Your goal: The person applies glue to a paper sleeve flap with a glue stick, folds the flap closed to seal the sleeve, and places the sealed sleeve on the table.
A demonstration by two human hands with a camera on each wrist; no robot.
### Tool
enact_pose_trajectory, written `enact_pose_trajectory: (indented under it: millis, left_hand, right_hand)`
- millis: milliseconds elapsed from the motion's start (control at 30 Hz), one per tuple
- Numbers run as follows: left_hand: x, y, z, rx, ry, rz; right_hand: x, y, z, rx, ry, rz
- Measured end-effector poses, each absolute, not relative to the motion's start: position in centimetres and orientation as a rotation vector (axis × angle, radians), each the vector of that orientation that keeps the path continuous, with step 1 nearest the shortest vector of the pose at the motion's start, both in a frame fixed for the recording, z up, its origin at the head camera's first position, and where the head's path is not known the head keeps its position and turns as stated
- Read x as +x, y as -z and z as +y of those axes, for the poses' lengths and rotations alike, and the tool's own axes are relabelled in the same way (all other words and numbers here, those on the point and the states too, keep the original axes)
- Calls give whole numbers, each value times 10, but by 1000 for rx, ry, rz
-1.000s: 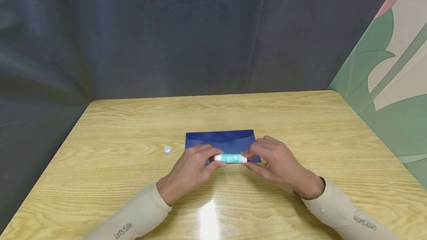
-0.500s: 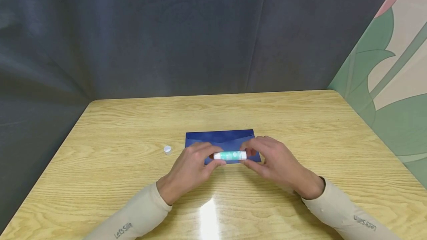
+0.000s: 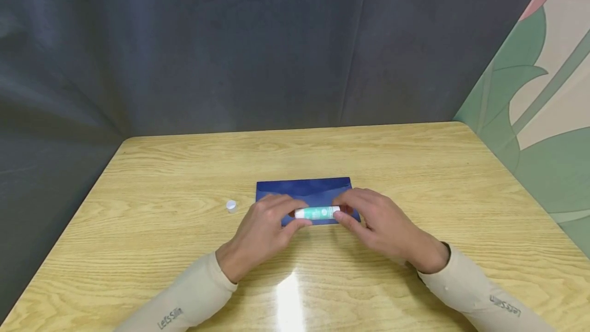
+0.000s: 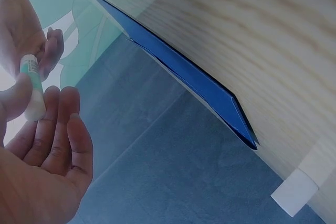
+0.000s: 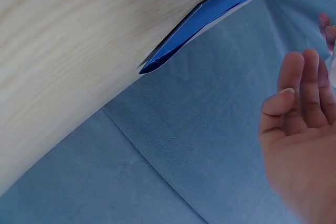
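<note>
A green and white glue stick lies level between both hands, above a blue envelope. My left hand pinches its left white end between thumb and fingers. At the other end, my right hand pinches the white base, the thumb on the near side. The left wrist view also has the glue stick, its white end between thumb and fingers. In the right wrist view only a sliver of it shows at the right edge. The hands hide part of the envelope's lower half.
A small white cap stands on the wooden table, left of the envelope. Dark cloth hangs behind the table and along its left side. A wall with painted leaves borders the right side.
The glue stick has risen slightly in the head view. My right thumb has moved up from below the base onto its near side. The left hand's grip looks the same.
</note>
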State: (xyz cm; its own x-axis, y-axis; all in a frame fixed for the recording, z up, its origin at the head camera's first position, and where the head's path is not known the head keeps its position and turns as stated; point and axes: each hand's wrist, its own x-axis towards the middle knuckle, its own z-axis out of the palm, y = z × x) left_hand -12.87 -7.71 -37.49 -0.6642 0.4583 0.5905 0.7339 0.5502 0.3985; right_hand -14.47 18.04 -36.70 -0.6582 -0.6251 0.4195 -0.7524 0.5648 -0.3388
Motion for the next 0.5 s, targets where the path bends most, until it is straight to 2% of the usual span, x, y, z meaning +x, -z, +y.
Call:
enact_pose_trajectory:
  millis: [500]
  left_hand:
    - [-129,374,-76,-987,891,-2344]
  right_hand:
    - [-145,368,179,1164,-651,-2593]
